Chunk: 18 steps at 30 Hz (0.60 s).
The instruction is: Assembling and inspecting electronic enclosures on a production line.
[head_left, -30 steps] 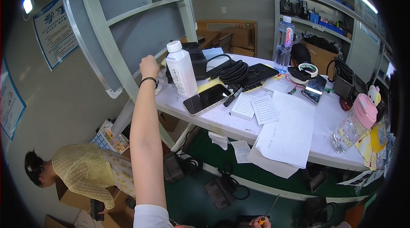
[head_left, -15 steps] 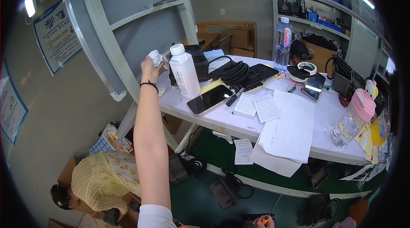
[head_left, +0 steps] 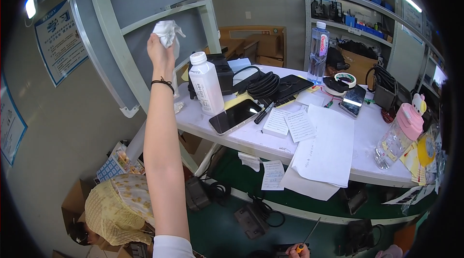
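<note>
Since half a second ago the left hand [head_left: 160, 51] rose clear of the white bottle [head_left: 205, 83], fingers pinched on a crumpled tissue [head_left: 167, 31] held above the table [head_left: 203, 120]; right hand [head_left: 296, 250] gripped a screwdriver [head_left: 309, 235]; a firmer pinch would steady that wad.

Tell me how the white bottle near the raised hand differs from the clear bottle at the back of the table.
The white bottle is opaque and squat with a white cap; the clear bottle is see-through, taller and slimmer, with a coloured label. The white bottle stands near the table's front left corner, close to the left hand holding a crumpled tissue; the clear bottle stands further back. Both stand upright and capped.
</note>
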Each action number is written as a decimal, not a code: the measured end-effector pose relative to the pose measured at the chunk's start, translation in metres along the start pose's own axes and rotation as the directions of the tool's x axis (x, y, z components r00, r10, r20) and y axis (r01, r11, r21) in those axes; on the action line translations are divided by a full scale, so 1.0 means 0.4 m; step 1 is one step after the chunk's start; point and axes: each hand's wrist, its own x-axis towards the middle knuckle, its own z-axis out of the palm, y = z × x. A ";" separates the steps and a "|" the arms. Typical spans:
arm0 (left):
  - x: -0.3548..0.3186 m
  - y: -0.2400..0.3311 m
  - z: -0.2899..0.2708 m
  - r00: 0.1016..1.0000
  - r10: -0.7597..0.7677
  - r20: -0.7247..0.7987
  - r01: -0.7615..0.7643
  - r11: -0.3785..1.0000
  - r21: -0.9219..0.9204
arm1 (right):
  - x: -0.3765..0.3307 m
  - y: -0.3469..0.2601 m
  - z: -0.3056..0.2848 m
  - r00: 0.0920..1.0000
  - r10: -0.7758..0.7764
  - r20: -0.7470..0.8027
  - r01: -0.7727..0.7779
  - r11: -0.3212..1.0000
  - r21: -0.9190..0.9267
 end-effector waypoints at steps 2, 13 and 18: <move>-0.021 0.044 0.032 0.996 0.047 0.073 -0.042 0.997 -0.069 | 0.003 0.005 -0.003 1.000 -0.013 0.008 0.013 1.000 -0.009; -0.284 0.342 0.192 0.870 0.475 0.134 -0.455 0.877 -0.153 | -0.031 0.015 -0.033 0.996 -0.071 0.058 0.069 0.997 0.032; -0.451 0.423 0.213 0.896 0.426 0.122 -0.401 0.897 -0.188 | -0.084 0.035 -0.073 0.984 -0.163 0.079 0.155 0.984 0.092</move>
